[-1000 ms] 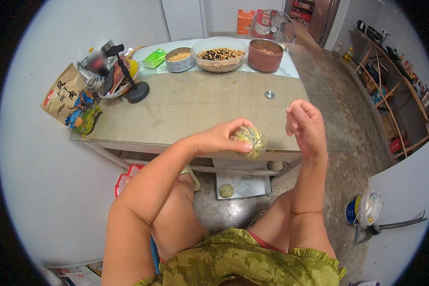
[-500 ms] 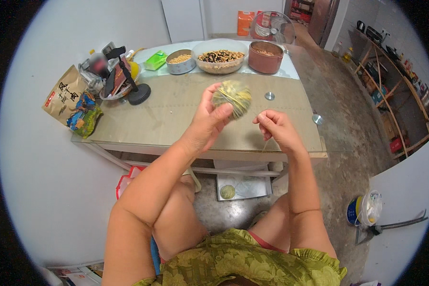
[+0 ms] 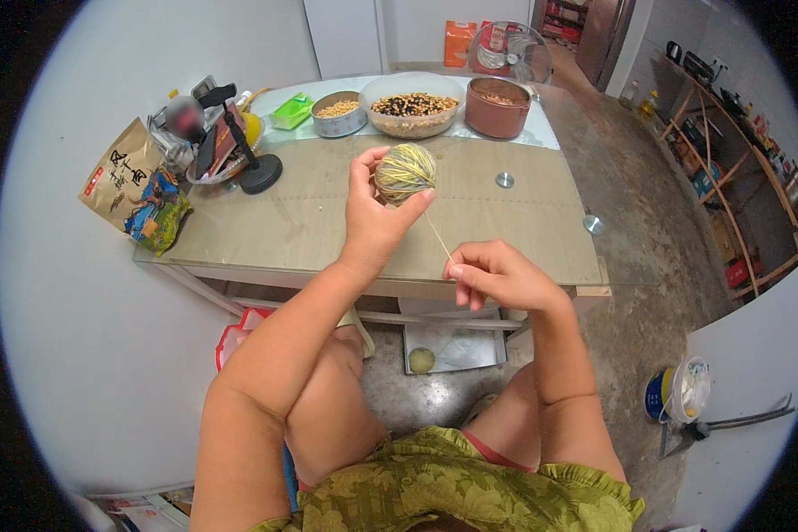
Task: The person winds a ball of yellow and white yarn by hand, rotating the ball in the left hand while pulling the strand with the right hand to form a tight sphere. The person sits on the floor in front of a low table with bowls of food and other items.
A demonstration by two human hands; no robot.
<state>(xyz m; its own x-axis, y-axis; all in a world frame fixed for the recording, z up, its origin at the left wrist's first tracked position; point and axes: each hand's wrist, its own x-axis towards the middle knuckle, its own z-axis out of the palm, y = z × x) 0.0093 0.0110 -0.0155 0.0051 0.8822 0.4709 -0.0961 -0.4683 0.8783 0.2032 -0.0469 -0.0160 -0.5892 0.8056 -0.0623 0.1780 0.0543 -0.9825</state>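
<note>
Over the table [image 3: 328,226], my left hand [image 3: 374,213] grips a ball of yarn [image 3: 405,173], wound in yellow and grey strands, with the thumb on its near side. A single taut strand of yarn [image 3: 440,239] slants down from the ball to my right hand [image 3: 496,273]. That hand pinches the strand between thumb and forefinger, lower than the ball and to its right. Below the table, a second greenish yarn ball [image 3: 422,360] lies in a shallow white box [image 3: 465,353] on the floor.
Along the table's far side stand a green tray [image 3: 291,112], a round tin of pale kernels [image 3: 338,115], a clear bowl of mixed kernels [image 3: 412,106] and a reddish pot [image 3: 496,108]. A black stand [image 3: 259,174], a basket and a standing bag [image 3: 135,188] occupy the left end.
My right hand has moved down and left, and the strand now runs straight between both hands. The yarn ball in my left hand has shifted slightly left and turned.
</note>
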